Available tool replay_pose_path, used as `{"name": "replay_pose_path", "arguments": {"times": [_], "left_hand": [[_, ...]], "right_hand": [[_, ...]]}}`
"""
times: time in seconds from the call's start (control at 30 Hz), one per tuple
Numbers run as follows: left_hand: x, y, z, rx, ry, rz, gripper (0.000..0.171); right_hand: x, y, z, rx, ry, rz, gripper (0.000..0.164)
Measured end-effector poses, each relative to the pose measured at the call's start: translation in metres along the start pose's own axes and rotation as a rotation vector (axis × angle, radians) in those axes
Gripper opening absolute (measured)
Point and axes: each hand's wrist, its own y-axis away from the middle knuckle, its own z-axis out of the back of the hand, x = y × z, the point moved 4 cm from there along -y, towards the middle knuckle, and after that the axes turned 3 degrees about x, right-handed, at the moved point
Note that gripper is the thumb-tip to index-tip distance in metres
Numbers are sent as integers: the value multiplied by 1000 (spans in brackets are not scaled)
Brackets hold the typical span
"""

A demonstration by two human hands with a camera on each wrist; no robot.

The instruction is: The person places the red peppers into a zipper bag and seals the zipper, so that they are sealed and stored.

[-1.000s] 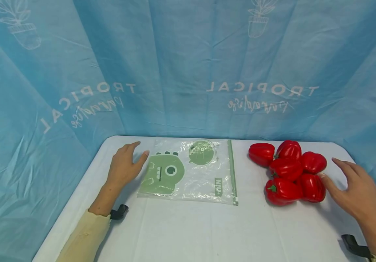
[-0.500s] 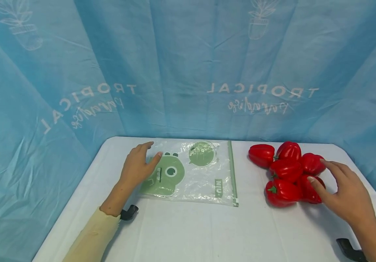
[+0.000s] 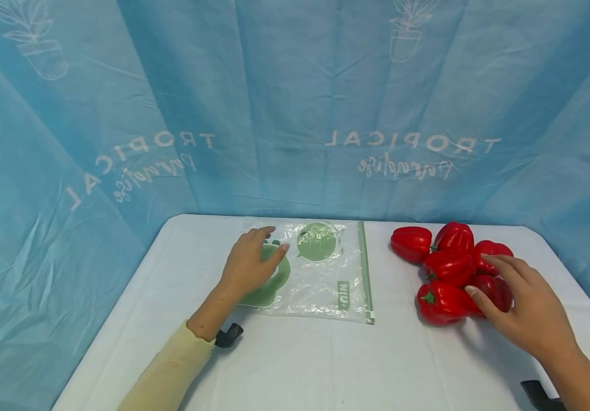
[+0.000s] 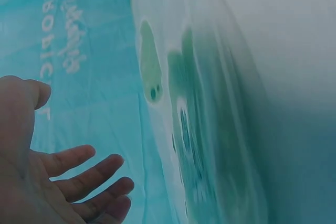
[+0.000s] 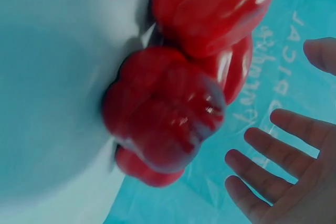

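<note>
A clear zip bag [image 3: 315, 291] with green cartoon prints lies flat on the white table, its green zip edge toward the right. Over the bag's left part hovers my left hand [image 3: 248, 262], fingers spread and holding nothing; the left wrist view shows the fingers [image 4: 89, 177] apart from the plastic. Several red bell peppers [image 3: 449, 265] sit in a cluster on the right. My right hand [image 3: 531, 305] is above the nearest right pepper [image 5: 163, 111], partly covering it in the head view. In the right wrist view its fingers [image 5: 283, 156] are loosely spread with nothing between them.
The white-covered table [image 3: 325, 365] has rounded far corners. A blue curtain [image 3: 295, 103] with mirrored white lettering hangs behind it and along its left side. A black wrist camera mount [image 3: 229, 335] sits at my left wrist, another [image 3: 540, 395] at my right.
My left hand has moved right, from beside the bag to over its left part. My right hand has moved left, from beside the peppers to over the right one. Bag and peppers stay put.
</note>
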Motion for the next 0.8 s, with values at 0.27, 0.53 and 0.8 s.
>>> {"name": "replay_pose_path", "arguments": {"times": [0.27, 0.53, 0.8], "left_hand": [[-30, -1, -22, 20, -5, -68, 61], [-51, 0, -41, 39, -38, -122, 61], [-66, 2, -59, 103, -43, -142, 62]], "right_hand": [[17, 2, -2, 19, -52, 71, 99], [32, 4, -7, 29, -59, 134, 97], [43, 7, -13, 29, -46, 195, 104]]}}
